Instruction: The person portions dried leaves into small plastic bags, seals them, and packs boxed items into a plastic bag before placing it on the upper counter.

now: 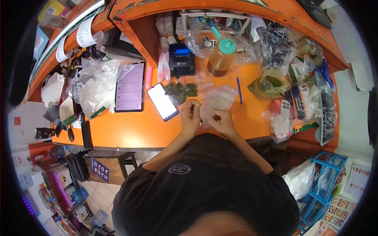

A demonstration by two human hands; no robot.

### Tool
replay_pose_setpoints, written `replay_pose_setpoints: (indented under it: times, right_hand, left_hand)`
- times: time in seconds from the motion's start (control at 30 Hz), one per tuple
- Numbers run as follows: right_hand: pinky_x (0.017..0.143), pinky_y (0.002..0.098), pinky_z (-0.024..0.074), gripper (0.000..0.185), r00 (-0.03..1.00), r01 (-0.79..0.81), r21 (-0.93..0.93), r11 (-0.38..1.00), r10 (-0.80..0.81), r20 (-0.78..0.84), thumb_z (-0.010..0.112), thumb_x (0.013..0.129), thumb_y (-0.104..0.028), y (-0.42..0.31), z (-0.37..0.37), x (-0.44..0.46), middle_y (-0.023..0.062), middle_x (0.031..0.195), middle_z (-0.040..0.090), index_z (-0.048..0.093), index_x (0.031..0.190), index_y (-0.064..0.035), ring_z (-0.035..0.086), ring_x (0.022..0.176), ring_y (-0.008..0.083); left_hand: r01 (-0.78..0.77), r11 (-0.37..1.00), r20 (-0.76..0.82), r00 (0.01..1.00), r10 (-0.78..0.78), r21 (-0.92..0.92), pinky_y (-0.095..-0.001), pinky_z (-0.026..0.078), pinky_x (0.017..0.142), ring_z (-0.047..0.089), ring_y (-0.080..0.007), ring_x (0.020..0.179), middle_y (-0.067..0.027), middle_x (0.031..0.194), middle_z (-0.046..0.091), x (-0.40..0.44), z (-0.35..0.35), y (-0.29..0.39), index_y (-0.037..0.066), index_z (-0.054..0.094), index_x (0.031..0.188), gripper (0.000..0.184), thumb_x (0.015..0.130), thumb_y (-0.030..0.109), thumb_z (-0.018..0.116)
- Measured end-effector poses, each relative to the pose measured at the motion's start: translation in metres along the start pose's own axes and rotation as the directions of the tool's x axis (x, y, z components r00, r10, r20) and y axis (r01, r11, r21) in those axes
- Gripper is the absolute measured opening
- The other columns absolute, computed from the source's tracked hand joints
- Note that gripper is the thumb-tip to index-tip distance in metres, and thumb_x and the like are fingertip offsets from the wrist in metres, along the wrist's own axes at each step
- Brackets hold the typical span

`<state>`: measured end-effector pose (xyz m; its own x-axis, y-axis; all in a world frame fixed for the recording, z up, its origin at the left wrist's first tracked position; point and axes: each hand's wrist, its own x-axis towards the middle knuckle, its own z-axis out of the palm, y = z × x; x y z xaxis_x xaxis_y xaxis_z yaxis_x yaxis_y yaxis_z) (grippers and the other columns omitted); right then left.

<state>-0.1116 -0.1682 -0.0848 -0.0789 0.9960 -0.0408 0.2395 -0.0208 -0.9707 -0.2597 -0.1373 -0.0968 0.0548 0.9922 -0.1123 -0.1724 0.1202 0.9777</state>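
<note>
Both of my hands are over the front of the orange desk. My left hand [190, 116] is closed, with thumb and fingers pinched at the left edge of some clear plastic bags [217, 99]. Opposite it, my right hand [223, 122] has its fingers curled at the lower right edge of the bags. What exactly each hand pinches is too small to tell. A phone with a white lit screen [162, 101] lies left of my left hand. Behind that hand is a clear bag with dark green contents [176, 92]. A blue pen [239, 90] lies to the right.
A tablet [130, 87] and crumpled plastic [96, 84] are on the left. Behind stand a small black printer [182, 61] and a bottle with a green lid [221, 58]. Bagged goods [301, 100] crowd the right side. An orange shelf [236, 8] runs above the desk [106, 131].
</note>
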Motion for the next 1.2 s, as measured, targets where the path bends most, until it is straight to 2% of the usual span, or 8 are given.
replay_pose_setpoints:
  times: [0.27,0.53,0.63,0.73,0.83,1.0,1.1,1.2]
  right_hand:
    - [0.051,0.0262,0.0404,0.009,0.997,0.016,-0.021,1.000,-0.014,0.080,0.063,0.074,-0.008,-0.012,0.005,0.047,0.0031,0.060,0.054,0.057,0.072,-0.0009,0.050,0.054,0.0088]
    - [0.053,0.0331,0.0424,0.017,0.974,-0.030,-0.130,0.991,0.058,0.220,0.063,0.076,-0.017,-0.022,0.029,0.065,0.0118,0.061,0.056,0.059,0.075,-0.0004,0.055,0.054,0.0194]
    - [0.053,0.0337,0.0428,0.015,0.955,0.073,-0.273,0.959,0.012,0.298,0.064,0.076,-0.016,0.009,0.017,0.068,0.0117,0.062,0.057,0.060,0.076,-0.0007,0.056,0.054,0.0215]
    - [0.060,0.0360,0.0468,0.012,0.990,0.122,-0.351,0.928,-0.090,0.107,0.064,0.075,-0.012,0.026,0.022,0.100,0.0131,0.070,0.061,0.062,0.078,-0.0009,0.060,0.063,0.0268]
    - [0.071,0.0384,0.0485,0.011,0.840,0.444,-0.518,0.731,-0.541,-0.044,0.065,0.074,-0.009,0.020,0.045,0.142,0.0161,0.081,0.062,0.063,0.077,0.0011,0.061,0.078,0.0313]
    - [0.075,0.0397,0.0466,0.011,0.903,0.296,-0.554,0.778,-0.417,-0.102,0.065,0.076,-0.009,0.054,0.048,0.155,0.0140,0.083,0.062,0.067,0.083,-0.0005,0.058,0.082,0.0338]
    - [0.069,0.0346,0.0448,0.008,0.808,0.305,-0.585,0.751,-0.529,-0.258,0.064,0.079,-0.010,0.029,0.024,0.145,0.0112,0.074,0.060,0.069,0.079,-0.0038,0.056,0.072,0.0281]
    - [0.070,0.0298,0.0429,0.012,0.935,0.041,-0.021,0.999,-0.046,-0.350,0.066,0.082,-0.014,0.045,0.005,0.131,0.0047,0.071,0.057,0.069,0.079,-0.0029,0.053,0.071,0.0174]
  left_hand:
    - [0.120,0.982,0.172,0.981,-0.094,-0.147,-0.0211,0.045,0.052,0.048,-0.0037,0.061,0.0034,0.071,0.049,0.038,-0.042,-0.002,0.004,0.054,0.087,0.016,0.095,0.018,0.053]
    - [-0.004,0.990,-0.110,0.994,0.020,0.143,-0.0227,0.042,0.048,0.051,-0.0053,0.055,-0.0002,0.064,0.056,0.025,-0.043,0.007,0.002,0.061,0.081,0.021,0.091,0.020,0.060]
    - [-0.018,1.000,-0.376,0.926,0.027,0.026,-0.0208,0.037,0.051,0.047,-0.0045,0.056,0.0026,0.063,0.054,0.046,-0.073,0.033,0.003,0.063,0.082,0.022,0.093,0.022,0.058]
    - [-0.025,0.997,-0.328,0.943,0.050,0.079,-0.0202,0.036,0.051,0.044,-0.0039,0.055,0.0036,0.063,0.052,0.066,-0.084,0.034,0.003,0.064,0.084,0.022,0.094,0.021,0.055]
    - [0.001,0.998,-0.280,0.960,0.017,0.063,-0.0226,0.040,0.059,0.049,-0.0077,0.063,-0.0005,0.071,0.056,0.082,-0.077,0.001,0.000,0.063,0.090,0.024,0.095,0.020,0.051]
    - [-0.260,0.521,-0.134,0.787,0.602,0.813,-0.0353,0.042,0.087,0.051,-0.0247,0.102,-0.0168,0.118,0.052,0.086,-0.059,0.016,-0.001,0.050,0.120,0.037,0.089,0.017,0.057]
    - [-0.271,0.785,-0.112,0.912,0.395,0.557,-0.0364,0.040,0.092,0.045,-0.0230,0.111,-0.0140,0.119,0.048,0.089,-0.056,0.017,0.001,0.045,0.126,0.046,0.084,0.013,0.062]
    - [-0.312,0.826,-0.036,0.928,0.371,0.470,-0.0332,0.043,0.086,0.051,-0.0212,0.101,-0.0124,0.112,0.050,0.098,-0.029,0.004,0.001,0.047,0.122,0.045,0.082,0.013,0.066]
